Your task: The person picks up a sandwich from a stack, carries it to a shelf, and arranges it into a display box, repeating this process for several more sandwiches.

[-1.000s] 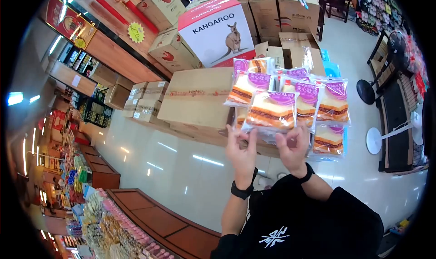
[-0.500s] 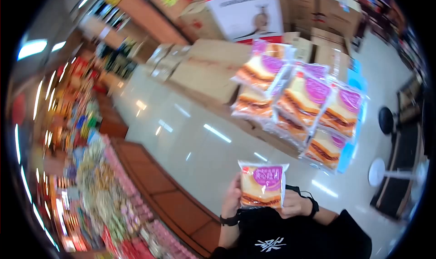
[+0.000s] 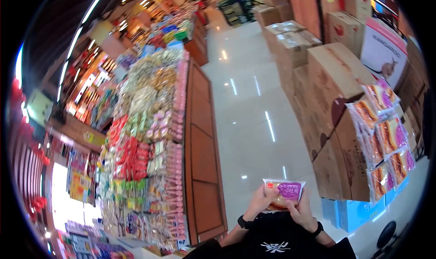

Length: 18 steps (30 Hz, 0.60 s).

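Note:
A packaged sandwich toast (image 3: 290, 190) with a purple label and clear wrapper is held in front of my black shirt, low in the head view. My left hand (image 3: 260, 202) grips its left side, thumb over the front near the small red mark. On the other side my right hand (image 3: 303, 210) grips the package, thumb against its lower front edge. Both hands are closed on it, and my fingers behind it are hidden.
At left stands a long wooden display counter (image 3: 204, 168) heaped with snack packets (image 3: 131, 154). To the right are stacked cardboard boxes (image 3: 336, 73), with more sandwich toast packs (image 3: 391, 134) on top and blue boxes (image 3: 359, 216) below. A shiny tiled floor (image 3: 247, 123) runs between.
My view has swung left, bringing the snack counter closer to the middle and the boxes to the right. The package now tilts back, and my thumbs have come over its front.

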Tool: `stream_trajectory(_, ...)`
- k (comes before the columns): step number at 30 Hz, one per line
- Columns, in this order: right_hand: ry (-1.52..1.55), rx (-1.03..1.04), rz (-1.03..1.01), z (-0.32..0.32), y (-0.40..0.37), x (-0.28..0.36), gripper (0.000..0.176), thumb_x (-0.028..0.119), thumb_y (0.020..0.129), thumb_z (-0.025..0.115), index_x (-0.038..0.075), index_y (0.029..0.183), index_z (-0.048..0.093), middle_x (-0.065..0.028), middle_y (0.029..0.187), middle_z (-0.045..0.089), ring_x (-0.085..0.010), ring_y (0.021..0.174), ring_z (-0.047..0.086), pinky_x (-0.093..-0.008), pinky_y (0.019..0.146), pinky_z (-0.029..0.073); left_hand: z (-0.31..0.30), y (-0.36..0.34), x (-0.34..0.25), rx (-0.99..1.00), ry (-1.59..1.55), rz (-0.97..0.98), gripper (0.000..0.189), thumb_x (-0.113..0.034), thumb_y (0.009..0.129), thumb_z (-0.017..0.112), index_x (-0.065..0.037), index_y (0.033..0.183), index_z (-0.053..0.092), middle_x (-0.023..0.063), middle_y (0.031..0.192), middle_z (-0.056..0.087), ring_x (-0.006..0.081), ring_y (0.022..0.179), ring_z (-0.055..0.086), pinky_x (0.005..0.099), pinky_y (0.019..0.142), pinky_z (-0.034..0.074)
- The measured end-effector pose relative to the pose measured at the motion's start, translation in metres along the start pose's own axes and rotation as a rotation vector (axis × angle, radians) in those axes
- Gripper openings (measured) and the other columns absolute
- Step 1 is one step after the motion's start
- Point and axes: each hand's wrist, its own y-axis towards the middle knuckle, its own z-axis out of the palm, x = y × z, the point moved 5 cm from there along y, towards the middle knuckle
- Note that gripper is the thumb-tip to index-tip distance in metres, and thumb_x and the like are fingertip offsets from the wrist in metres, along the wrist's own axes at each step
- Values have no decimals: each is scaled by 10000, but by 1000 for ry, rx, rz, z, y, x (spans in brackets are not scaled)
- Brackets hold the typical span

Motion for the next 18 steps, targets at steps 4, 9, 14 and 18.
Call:
stream_trajectory(4,-186,334,72,73,-13,-31,872,125,773,728,-81,1401,159,-148,1203,474,-210,1083,523,-320,957,418,-62,-59,13,-270,-23,147,351,-294,960,535,14,1127,523,69,1025,614,111,902,573,267,808,480)
stream_trajectory(9,-295,511,-34,168,-50,-34,1023,153,651,846,-69,1394,178,-133,1157,524,-206,1054,556,-320,924,447,-127,-136,37,-485,-204,115,438,-369,1013,376,30,1064,550,68,909,629,120,844,575,281,772,480)
stream_trajectory(14,-155,650,22,231,-86,-41,1078,113,620,873,-28,1405,148,-117,1155,508,-181,1043,561,-290,885,474,-169,-199,45,-752,-98,301,439,-336,1020,359,58,1009,551,93,858,636,119,790,573,289,713,473)
stream_trajectory(18,-110,689,61,267,-108,-68,991,63,632,854,-34,1390,223,-111,1152,515,-176,1029,571,-301,884,484,-194,-245,60,-855,-170,342,429,-325,1020,356,58,1016,549,115,872,641,129,809,578,300,720,475)
